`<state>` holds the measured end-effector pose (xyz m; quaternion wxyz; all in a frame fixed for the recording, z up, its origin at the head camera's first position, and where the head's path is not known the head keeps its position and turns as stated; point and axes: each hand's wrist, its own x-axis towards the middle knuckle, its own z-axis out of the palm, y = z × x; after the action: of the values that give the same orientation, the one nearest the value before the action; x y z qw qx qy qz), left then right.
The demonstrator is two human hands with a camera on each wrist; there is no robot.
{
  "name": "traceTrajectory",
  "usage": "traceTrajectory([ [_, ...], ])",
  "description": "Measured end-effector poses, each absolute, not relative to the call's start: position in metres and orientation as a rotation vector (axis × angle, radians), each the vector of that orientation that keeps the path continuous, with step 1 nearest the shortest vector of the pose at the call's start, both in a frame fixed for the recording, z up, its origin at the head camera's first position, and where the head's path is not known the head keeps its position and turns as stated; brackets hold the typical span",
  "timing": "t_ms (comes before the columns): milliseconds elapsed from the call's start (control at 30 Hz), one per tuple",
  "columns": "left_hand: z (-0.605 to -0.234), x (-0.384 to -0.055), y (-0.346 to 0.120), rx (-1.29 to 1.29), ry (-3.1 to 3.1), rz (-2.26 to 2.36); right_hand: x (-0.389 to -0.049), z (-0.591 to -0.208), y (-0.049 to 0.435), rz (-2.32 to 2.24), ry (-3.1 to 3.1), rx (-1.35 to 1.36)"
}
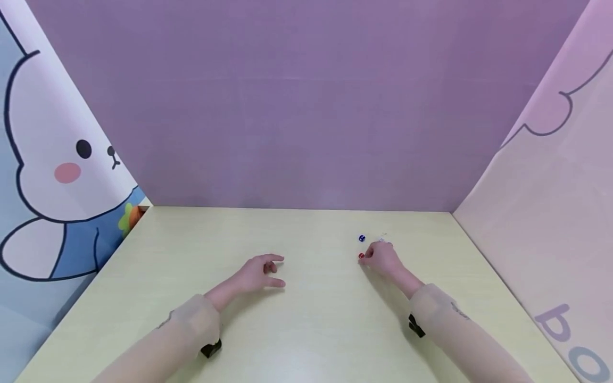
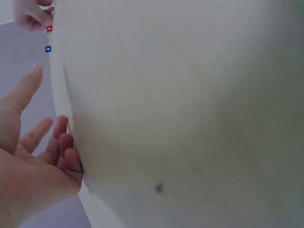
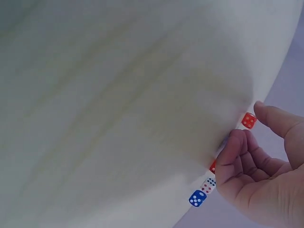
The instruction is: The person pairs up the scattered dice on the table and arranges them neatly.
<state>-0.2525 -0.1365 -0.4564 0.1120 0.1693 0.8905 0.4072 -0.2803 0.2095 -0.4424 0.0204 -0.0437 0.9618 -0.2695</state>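
Observation:
A small red die (image 1: pixel 361 256) sits at the fingertips of my right hand (image 1: pixel 383 257). In the right wrist view that red die (image 3: pixel 249 120) lies between the thumb tip and the curled fingers, which pinch it close to the tabletop. A dark blue die (image 1: pixel 362 238) stands just behind it. Beyond the fingers, the right wrist view shows a second red die (image 3: pixel 213 166), partly hidden, a white die (image 3: pixel 208 185) and a blue die (image 3: pixel 197 198). My left hand (image 1: pixel 261 273) hovers over the table, thumb and index finger spread, holding nothing.
The pale wooden table (image 1: pixel 306 330) ends at a purple panel (image 1: pixel 306 106) at the back. Printed side panels stand on both sides, a cartoon animal (image 1: pixel 48 159) on the left one. Dark straps (image 1: pixel 211 349) show below the sleeves.

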Motion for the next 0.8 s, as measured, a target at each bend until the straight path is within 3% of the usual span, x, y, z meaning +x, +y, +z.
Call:
traceTrajectory([
  [467,-0.466,-0.279,-0.128,0.502,2.618,1.192,-0.293,-0.451,0.191,-0.736,3.021,-0.255],
  [800,-0.469,-0.283,-0.114,0.475,2.618,1.255,-0.291,-0.454,0.168,-0.834,2.985,-0.563],
])
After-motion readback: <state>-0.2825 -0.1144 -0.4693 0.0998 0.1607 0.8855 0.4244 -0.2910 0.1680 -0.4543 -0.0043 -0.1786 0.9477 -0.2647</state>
